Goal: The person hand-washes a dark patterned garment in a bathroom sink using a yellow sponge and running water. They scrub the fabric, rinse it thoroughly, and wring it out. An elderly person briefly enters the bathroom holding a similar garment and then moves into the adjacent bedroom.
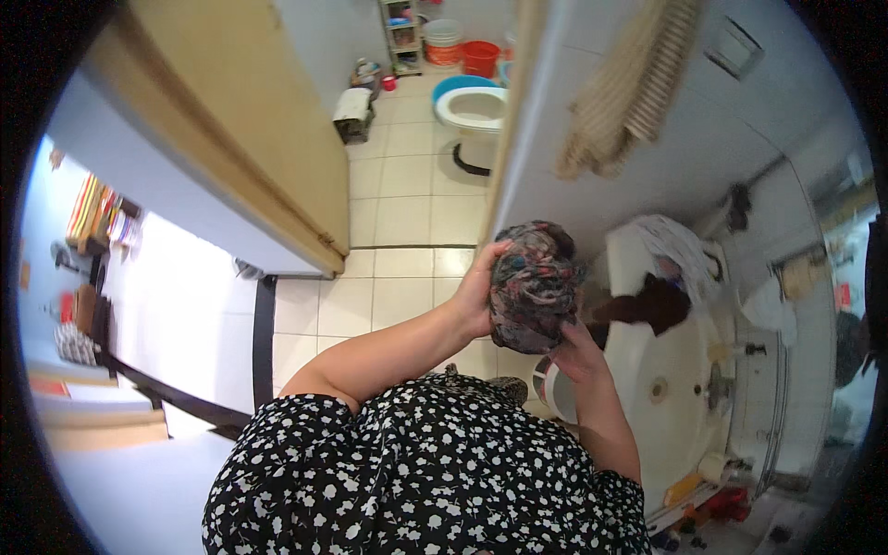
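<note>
Between both hands I hold a bunched-up dark patterned cloth (535, 289), crumpled into a ball in front of my body. My left hand (478, 289) grips its left side, fingers partly hidden behind the fabric. Against its lower right side presses my right hand (577, 351), curled around the bundle. To the right of the cloth is a white washbasin (652, 435), with a dark brown cloth (659, 305) and a whitish cloth (680, 245) lying over its far end.
A beige door (203, 111) stands open at the left. Beyond the threshold are a toilet (476, 111), a red bucket (480, 58) and a blue basin (462, 85). A striped beige towel (638, 92) hangs on the right wall. Below my right hand sits a white bucket (553, 388).
</note>
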`<state>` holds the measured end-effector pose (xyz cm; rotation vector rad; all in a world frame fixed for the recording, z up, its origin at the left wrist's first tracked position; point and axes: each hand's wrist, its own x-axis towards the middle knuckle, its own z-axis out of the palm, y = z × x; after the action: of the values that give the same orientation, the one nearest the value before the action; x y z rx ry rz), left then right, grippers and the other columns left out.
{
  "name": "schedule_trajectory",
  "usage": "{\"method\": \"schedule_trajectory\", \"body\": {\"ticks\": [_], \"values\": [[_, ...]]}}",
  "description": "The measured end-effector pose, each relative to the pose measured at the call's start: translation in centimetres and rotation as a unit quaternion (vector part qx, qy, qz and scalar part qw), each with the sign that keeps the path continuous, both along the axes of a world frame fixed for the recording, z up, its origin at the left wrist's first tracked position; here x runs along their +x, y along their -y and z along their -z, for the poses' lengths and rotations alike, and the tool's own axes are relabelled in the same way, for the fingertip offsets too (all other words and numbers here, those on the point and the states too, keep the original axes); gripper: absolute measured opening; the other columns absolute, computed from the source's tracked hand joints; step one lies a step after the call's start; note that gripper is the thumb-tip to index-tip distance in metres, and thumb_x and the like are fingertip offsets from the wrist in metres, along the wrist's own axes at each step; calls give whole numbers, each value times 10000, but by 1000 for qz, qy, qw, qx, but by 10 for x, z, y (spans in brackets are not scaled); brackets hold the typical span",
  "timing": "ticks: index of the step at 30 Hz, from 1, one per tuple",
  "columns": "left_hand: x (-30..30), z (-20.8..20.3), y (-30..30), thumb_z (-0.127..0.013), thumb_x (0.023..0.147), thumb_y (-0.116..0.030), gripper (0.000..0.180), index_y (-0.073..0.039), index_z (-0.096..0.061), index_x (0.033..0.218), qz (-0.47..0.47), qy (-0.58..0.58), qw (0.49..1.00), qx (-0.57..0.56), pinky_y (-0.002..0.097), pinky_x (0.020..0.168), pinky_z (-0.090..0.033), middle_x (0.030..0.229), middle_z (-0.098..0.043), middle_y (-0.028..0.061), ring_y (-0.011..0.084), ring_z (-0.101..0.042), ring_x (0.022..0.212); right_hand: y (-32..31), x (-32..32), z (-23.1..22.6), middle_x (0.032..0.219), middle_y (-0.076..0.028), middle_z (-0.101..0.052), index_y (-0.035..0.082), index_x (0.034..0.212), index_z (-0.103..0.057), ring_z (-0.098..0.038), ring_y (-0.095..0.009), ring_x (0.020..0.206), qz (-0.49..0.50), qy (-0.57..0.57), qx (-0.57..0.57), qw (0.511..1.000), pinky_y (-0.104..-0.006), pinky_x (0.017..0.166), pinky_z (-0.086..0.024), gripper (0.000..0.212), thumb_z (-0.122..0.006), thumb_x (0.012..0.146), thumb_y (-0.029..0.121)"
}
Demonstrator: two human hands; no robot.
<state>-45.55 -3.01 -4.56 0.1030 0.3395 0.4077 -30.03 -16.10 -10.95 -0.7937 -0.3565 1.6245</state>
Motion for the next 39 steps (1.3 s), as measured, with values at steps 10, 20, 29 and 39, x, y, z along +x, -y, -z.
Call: {"method": "schedule_trajectory", "body": {"ticks": [10,20,29,39], "values": [[-258,34,-122,-392,914,-397,421,-102,-505,1192,-216,-128,960,123,398,949,-401,1144,-567,81,230,-542,1043,-209,-186,18,1158,-116,-526,36,1332,-292,-572,-219,984,-105,200,-127,966,-343,785,-502,488,-426,867,-31],[-388,38,-179,-420,917,-250,351,-59,-483,1205,-379,-161,896,168,353,979,-344,1190,-538,50,187,-485,1113,-304,-273,-16,1086,-61,-559,83,1160,-479,-536,-207,1006,40,-38,-33,998,-380,857,-439,292,-504,888,187],[-432,13,-196,-444,878,-257,401,-39,-462,1214,-558,-155,798,169,407,975,-363,1210,-527,100,252,-489,1124,-364,-286,-2,1032,-59,-586,63,1049,-524,-545,-215,962,-6,-119,-66,991,-370,858,-430,219,-525,834,104],[-437,-49,-204,-465,902,-297,498,-67,-352,1329,-694,-254,604,298,386,990,-359,1263,-462,121,250,-445,1163,-414,-291,18,823,-42,-616,79,976,-546,-577,-179,634,-197,16,-160,967,-230,461,-386,225,-577,853,264]]}}
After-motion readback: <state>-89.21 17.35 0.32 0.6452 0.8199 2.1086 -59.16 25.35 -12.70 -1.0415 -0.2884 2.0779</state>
